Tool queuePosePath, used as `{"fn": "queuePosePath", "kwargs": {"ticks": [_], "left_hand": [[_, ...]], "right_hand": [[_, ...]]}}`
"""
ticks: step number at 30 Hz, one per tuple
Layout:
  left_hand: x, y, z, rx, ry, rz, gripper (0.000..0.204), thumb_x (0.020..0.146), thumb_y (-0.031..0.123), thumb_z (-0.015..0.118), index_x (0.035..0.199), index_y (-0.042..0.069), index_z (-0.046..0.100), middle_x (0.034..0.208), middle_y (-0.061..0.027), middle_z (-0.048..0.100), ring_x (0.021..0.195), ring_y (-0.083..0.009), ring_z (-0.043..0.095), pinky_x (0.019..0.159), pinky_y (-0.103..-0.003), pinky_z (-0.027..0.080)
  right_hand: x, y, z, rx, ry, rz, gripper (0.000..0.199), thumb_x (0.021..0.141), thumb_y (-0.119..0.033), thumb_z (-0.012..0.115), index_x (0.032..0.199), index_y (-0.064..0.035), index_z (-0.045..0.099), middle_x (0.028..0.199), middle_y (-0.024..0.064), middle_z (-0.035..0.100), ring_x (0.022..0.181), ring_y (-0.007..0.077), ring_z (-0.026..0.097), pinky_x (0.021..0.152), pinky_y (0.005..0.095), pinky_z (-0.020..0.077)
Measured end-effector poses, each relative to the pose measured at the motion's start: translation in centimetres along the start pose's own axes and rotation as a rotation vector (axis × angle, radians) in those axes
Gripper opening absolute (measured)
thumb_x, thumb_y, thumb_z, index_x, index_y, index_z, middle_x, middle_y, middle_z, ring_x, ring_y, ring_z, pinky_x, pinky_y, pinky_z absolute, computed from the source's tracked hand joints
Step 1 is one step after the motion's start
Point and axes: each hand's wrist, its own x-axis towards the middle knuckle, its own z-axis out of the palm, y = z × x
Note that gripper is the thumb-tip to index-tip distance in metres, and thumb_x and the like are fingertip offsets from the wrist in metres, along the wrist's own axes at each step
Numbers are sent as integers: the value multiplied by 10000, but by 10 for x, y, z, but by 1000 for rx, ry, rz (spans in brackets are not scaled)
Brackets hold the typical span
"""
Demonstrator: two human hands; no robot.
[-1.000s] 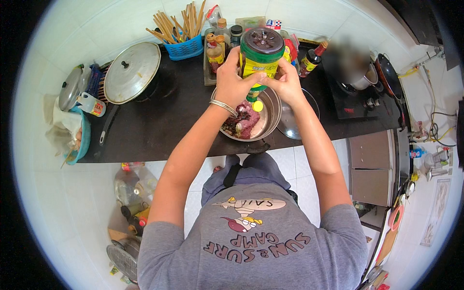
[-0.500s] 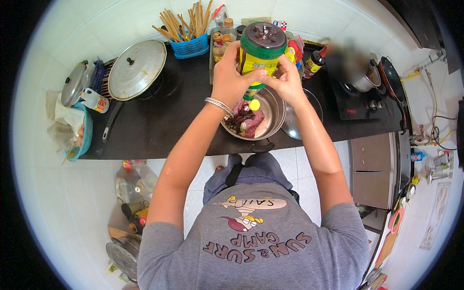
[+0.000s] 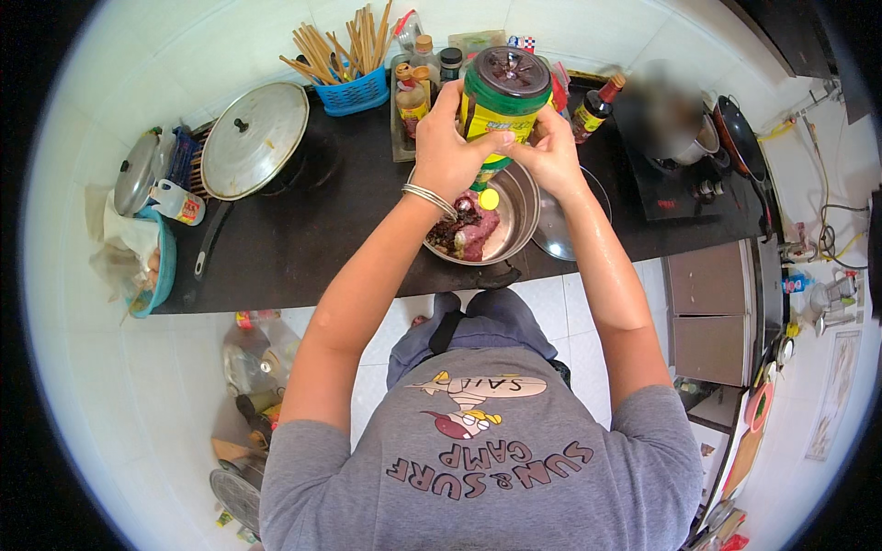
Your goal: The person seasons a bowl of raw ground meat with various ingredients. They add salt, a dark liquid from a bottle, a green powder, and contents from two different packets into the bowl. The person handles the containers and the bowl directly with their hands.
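Observation:
Both of my hands hold a large sauce bottle (image 3: 503, 118) upside down, its dark base up and a green and yellow label around it. My left hand (image 3: 447, 151) wraps its left side, with silvery bangles on the wrist. On the other side, the fingers of my right hand (image 3: 551, 163) curl around it, thumbs close together in front. The neck points down over a steel pot (image 3: 524, 213), and a yellow flip cap (image 3: 489, 199) hangs open there. Inside the pot lie reddish raw meat (image 3: 480, 237) and dark bits or sauce (image 3: 447, 237).
A glass lid (image 3: 574, 216) lies right of the pot. Behind are seasoning bottles (image 3: 411, 103), a blue basket (image 3: 356, 93) of chopsticks and a dark sauce bottle (image 3: 597, 110). A lidded pan (image 3: 255, 142) stands left, an induction cooker (image 3: 666, 188) right.
The view has shifted slightly. Both hands still hold the bottle upside down over the pot, in nearly the same pose.

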Motion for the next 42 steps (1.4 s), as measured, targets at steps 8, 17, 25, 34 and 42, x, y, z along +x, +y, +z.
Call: {"fn": "queuePosePath", "kwargs": {"ticks": [8,17,25,34,42], "left_hand": [[-1,2,6,6,-39,-39,508,643,20,775,1092,9,536,1017,-92,637,925,-142,607,836,-296,484],[1,-7,7,-106,33,5,512,607,114,791,1053,20,559,913,-108,667,857,-194,649,794,-304,491],[2,-4,1,-118,-41,-11,543,615,97,789,1082,18,523,973,-117,648,905,-184,631,814,-302,482],[-3,-16,5,-135,-14,-74,503,620,94,786,1045,18,529,932,-107,659,867,-186,642,791,-314,496],[-5,-18,6,-135,23,-64,485,623,105,786,1030,18,538,919,-105,663,851,-182,648,775,-306,502]], "right_hand": [[-3,-3,-4,45,42,-33,468,727,45,684,1161,-6,515,1078,67,609,974,132,581,862,290,477],[0,-6,0,66,34,-32,470,727,36,688,1163,-5,516,1084,67,609,981,137,580,873,289,472],[-2,-5,1,8,19,-53,490,727,1,698,1180,-25,513,1091,75,607,993,134,579,862,301,483],[-4,2,1,16,9,-28,473,729,22,685,1170,-11,517,1096,68,609,981,124,581,850,284,486],[-3,1,4,22,30,-19,440,733,26,685,1145,-12,536,1057,58,625,949,117,589,831,278,491]]}}
